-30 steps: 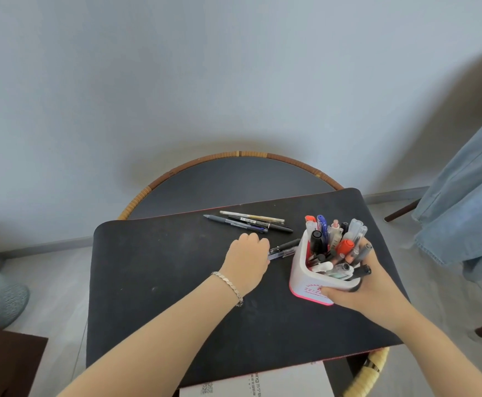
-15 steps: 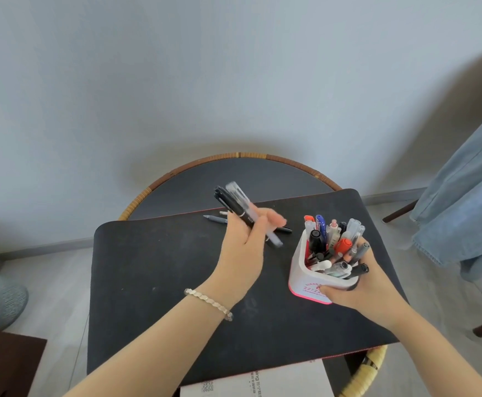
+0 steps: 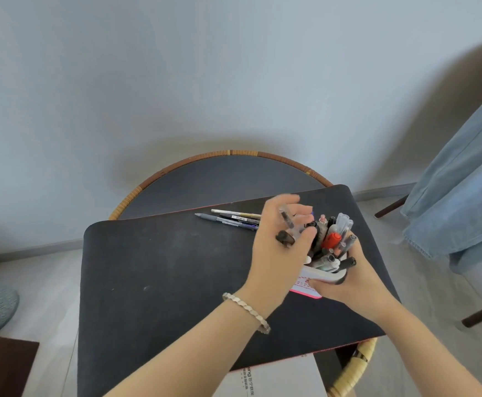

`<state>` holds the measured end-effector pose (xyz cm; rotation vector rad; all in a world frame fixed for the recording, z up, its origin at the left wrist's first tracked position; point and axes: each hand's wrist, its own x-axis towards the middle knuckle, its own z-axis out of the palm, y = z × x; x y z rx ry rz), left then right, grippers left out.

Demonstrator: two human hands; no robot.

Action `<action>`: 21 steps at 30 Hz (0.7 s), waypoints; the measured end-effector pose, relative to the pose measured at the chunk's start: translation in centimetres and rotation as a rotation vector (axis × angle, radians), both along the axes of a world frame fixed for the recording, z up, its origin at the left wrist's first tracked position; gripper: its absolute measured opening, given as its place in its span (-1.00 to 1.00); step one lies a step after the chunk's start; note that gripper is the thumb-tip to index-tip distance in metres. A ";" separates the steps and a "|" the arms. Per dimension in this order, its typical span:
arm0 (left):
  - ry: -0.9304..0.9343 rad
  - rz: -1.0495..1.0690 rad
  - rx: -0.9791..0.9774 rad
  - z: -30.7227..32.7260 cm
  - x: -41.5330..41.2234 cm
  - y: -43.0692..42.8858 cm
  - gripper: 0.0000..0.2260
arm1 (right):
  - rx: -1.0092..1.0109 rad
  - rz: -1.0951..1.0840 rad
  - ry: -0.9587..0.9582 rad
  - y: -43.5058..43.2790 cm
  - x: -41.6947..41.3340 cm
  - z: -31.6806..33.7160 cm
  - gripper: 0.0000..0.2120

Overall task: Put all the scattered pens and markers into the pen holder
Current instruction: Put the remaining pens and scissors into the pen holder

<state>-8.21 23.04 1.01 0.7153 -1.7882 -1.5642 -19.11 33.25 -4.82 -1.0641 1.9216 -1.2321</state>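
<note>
Between both hands stands a crowded white pen holder with pink base (image 3: 310, 285), gripped by the right hand (image 3: 348, 282). Above it, the left hand (image 3: 284, 239) clutches two dark-and-clear pens (image 3: 287, 229). Beyond its fingers, loose pens (image 3: 231, 219) lie on the black mat (image 3: 162, 282).

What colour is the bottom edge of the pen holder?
Pink, under a white body; the pen holder shows only in the head view.

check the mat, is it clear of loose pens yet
No, a few loose pens lie on the black mat beyond the left hand, outside the pen holder.
</note>
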 end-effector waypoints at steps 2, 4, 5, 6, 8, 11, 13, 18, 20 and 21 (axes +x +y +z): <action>0.035 -0.025 -0.096 0.5 0.3 -0.8 -0.52 | -0.002 -0.002 0.000 0.1 0.0 0.1 -0.23; 0.002 -0.063 -0.167 0.6 0.1 -1.3 -0.48 | 0.010 0.003 0.001 0.1 0.1 0.2 -0.23; -0.011 -0.063 -0.209 0.6 0.0 -1.4 -0.47 | 0.015 0.005 0.003 0.1 0.1 0.2 -0.23; -0.008 -0.042 -0.260 0.5 -0.1 -1.4 -0.50 | 0.013 0.009 0.009 0.1 0.1 0.1 -0.23; -0.024 0.002 -0.403 0.3 -0.5 -1.2 -0.74 | -0.001 0.012 0.019 0.1 0.0 0.0 -0.22; -0.102 -0.019 -0.515 0.2 -0.9 -0.5 -0.45 | -0.008 0.010 0.031 0.0 0.0 -0.1 -0.19; -0.100 -0.034 -0.523 0.4 -0.8 -0.3 -0.35 | -0.004 0.010 0.044 0.0 -0.1 -0.3 -0.16; -0.100 -0.051 -0.354 0.4 -0.2 -0.6 -0.57 | 0.014 -0.006 0.049 0.0 0.0 -0.2 -0.16; -0.045 -0.067 -0.224 0.3 0.0 -0.7 -0.63 | 0.018 -0.034 0.057 0.0 0.2 0.1 -0.19; -0.024 -0.062 -0.196 0.1 0.2 -0.8 -0.61 | 0.012 -0.058 0.066 0.1 0.2 0.3 -0.21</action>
